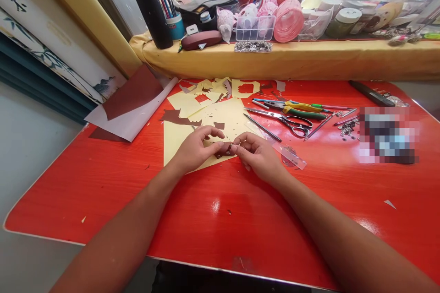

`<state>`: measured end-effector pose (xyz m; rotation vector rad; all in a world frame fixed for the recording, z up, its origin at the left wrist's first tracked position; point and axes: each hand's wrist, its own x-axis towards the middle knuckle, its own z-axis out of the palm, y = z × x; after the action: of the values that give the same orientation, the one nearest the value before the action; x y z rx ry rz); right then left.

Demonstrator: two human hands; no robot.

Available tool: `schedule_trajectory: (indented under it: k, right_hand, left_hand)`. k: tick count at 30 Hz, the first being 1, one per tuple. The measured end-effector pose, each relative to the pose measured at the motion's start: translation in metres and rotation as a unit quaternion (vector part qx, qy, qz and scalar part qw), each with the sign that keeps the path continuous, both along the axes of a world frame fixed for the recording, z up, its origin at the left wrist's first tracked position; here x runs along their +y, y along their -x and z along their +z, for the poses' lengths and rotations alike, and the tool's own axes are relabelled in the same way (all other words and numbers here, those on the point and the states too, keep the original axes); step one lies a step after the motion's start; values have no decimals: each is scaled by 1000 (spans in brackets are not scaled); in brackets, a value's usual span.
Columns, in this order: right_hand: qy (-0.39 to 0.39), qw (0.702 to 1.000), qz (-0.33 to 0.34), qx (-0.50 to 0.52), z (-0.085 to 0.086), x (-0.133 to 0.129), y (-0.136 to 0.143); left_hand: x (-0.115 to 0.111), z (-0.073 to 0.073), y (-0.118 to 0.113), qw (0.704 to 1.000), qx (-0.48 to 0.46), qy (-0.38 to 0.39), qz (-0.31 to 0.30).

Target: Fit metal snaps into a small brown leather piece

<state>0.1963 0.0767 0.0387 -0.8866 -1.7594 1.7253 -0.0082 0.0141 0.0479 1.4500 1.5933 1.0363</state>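
Note:
A small dark brown leather-like piece (pixel 225 149) with a metal snap on it is held up between both hands, just above the near edge of a pale yellow paper sheet (pixel 175 146). My left hand (pixel 201 146) pinches its left end between thumb and fingers. At its right end, the thumb and forefinger of my right hand (pixel 256 153) close on it by the snap. The fingers cover part of the piece, so its full shape is hidden. Brown scraps (pixel 172 115) lie on the paper beyond my left hand.
Scissors (pixel 283 119), yellow-green pliers (pixel 299 108), a pen (pixel 263 127) and a clear ruler (pixel 290 155) lie to the right. Loose metal snaps (pixel 349 129) are farther right. Brown sheet material (pixel 134 94) rests at back left. A cluttered ledge (pixel 206 62) borders the red table (pixel 213 219).

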Motion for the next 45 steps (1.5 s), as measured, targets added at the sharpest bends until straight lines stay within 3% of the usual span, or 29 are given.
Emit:
schedule_trajectory:
  k: [4, 8, 19, 28, 32, 40, 45]
  right_hand:
    - [5, 1000, 2, 0, 1, 0, 0]
    - [2, 1000, 9, -3, 0, 0, 0]
    - [-56, 998, 31, -30, -2, -5, 2]
    - [-63, 997, 28, -42, -2, -5, 2]
    - [-69, 996, 32, -42, -1, -5, 1]
    - [-69, 996, 33, -36, 1, -5, 0]
    - [-64, 997, 36, -37, 0, -6, 2]
  left_hand:
    - [-1, -7, 1, 979, 187, -72, -42]
    - [-3, -14, 0, 954, 274, -79, -96]
    - [-7, -14, 0, 950, 294, -55, -87]
    - [-5, -9, 1, 963, 252, -41, -87]
    - [-5, -5, 3, 971, 223, 10, -84]
    - [-7, 5, 19, 986, -36, 112, -122]
    - [-4, 5, 14, 988, -97, 101, -58]
